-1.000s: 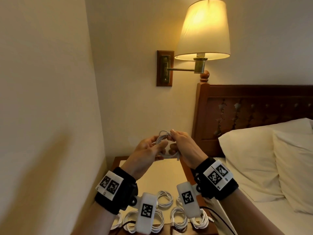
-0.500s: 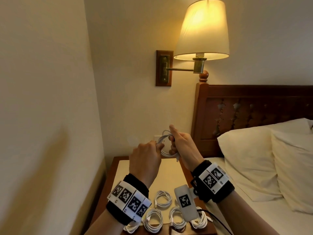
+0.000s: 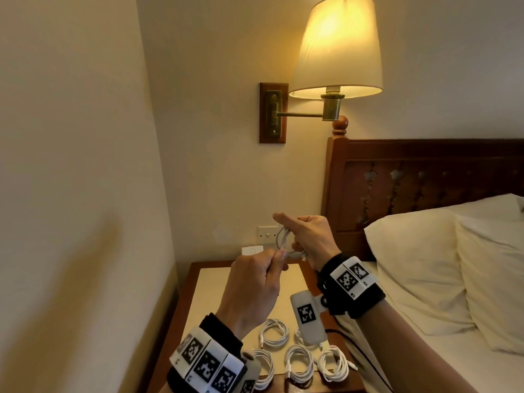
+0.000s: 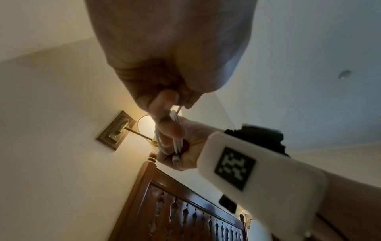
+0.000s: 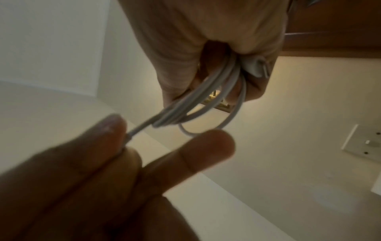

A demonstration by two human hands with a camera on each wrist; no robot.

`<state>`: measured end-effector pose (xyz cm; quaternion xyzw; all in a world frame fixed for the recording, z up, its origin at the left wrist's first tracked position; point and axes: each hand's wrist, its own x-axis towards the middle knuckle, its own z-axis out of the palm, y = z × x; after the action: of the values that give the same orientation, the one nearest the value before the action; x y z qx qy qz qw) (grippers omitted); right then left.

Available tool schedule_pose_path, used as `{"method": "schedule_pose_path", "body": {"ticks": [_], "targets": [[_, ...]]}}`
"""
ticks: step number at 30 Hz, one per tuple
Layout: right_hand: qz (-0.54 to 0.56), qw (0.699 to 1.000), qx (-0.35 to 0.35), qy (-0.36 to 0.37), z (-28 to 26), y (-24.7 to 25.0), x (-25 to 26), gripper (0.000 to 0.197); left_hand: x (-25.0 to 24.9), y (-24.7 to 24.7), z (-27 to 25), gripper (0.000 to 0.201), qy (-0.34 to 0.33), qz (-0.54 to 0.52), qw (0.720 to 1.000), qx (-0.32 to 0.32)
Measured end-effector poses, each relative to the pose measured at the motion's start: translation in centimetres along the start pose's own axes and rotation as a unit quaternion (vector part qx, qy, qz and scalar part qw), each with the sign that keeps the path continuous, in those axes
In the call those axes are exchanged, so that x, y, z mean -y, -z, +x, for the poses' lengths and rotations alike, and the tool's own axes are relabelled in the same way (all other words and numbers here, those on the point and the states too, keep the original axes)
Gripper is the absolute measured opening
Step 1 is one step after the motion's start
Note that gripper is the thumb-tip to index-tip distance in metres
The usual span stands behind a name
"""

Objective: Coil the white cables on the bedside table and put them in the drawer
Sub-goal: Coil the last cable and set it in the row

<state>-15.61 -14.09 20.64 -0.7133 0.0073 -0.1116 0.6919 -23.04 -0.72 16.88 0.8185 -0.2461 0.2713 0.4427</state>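
Both hands are raised above the bedside table (image 3: pixel 198 296). My right hand (image 3: pixel 307 236) grips a small coil of white cable (image 3: pixel 283 239), with its forefinger stretched out to the left. Just below and left, my left hand (image 3: pixel 276 258) pinches the cable's loose end between thumb and finger, back of the hand up. In the right wrist view the coil (image 5: pixel 208 97) runs from my right hand (image 5: pixel 216 68) to the pinching left hand (image 5: pixel 121 138). In the left wrist view the left hand (image 4: pixel 177 97) holds the strand above the coil (image 4: pixel 177 140). No drawer is in view.
Several coiled white cables (image 3: pixel 273 333) lie along the table's near edge. A lit wall lamp (image 3: pixel 337 52) hangs above, with wall sockets (image 3: pixel 268 234) behind the hands. The wall stands close on the left. The bed's headboard (image 3: pixel 425 177) and pillows (image 3: pixel 419 265) are to the right.
My left hand has turned back-up and drawn lower and nearer to me with the cable's end. The right hand still holds the coil, and its forefinger now points out.
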Motion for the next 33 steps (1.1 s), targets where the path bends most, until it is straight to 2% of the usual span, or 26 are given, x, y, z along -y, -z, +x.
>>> {"method": "schedule_pose_path", "body": {"ticks": [3,5,8,11,15,17,20,22,25,27,28,30,33], "targets": [[0.041,0.999,0.012,-0.013,-0.2,-0.2,0.6,0.036,1.0,0.3,-0.2,0.045,0.063,-0.038,0.997,-0.003],[0.092,0.994,0.043,-0.037,-0.6,-0.3,0.5,0.036,2.5,0.6,-0.2,0.049,0.107,-0.039,0.994,-0.003],[0.155,0.981,0.091,-0.068,-1.3,-0.7,0.0,0.039,3.6,1.1,0.1,0.043,0.165,-0.066,0.984,0.019],[0.176,0.976,0.107,-0.072,-1.7,-1.0,-0.6,0.04,3.3,1.1,0.6,0.023,0.213,-0.181,0.96,0.035],[0.161,0.978,0.109,-0.075,-1.8,-1.0,-1.4,0.041,3.6,1.3,1.2,0.028,0.244,-0.259,0.932,0.066],[0.155,0.979,0.111,-0.074,-1.8,-0.7,-1.7,0.04,4.2,1.5,1.4,0.028,0.276,-0.3,0.909,0.088],[0.119,0.983,0.129,-0.058,-2.0,-0.3,-1.9,0.04,4.8,1.7,1.5,0.029,0.307,-0.381,0.866,0.097],[0.08,0.985,0.15,-0.032,-2.1,-0.5,-2.2,0.04,4.8,1.5,1.6,0.026,0.319,-0.414,0.848,0.083],[-0.054,0.983,0.163,0.06,-2.2,-0.8,-3.2,0.042,5.0,1.2,1.8,0.027,0.349,-0.436,0.828,0.053],[-0.133,0.974,0.158,0.089,-2.3,-0.8,-3.9,0.042,5.2,1.1,2.0,0.028,0.377,-0.435,0.817,0.031],[-0.145,0.973,0.156,0.084,-2.2,-0.6,-4.4,0.042,5.3,1.0,2.1,0.03,0.385,-0.418,0.823,0.026],[-0.166,0.968,0.163,0.091,-2.4,-0.1,-5.1,0.041,5.2,1.2,2.0,0.036,0.372,-0.352,0.858,0.042],[-0.233,0.946,0.162,0.157,-2.7,0.4,-5.5,0.039,5.2,1.2,1.8,0.038,0.314,-0.248,0.913,0.075]]}}
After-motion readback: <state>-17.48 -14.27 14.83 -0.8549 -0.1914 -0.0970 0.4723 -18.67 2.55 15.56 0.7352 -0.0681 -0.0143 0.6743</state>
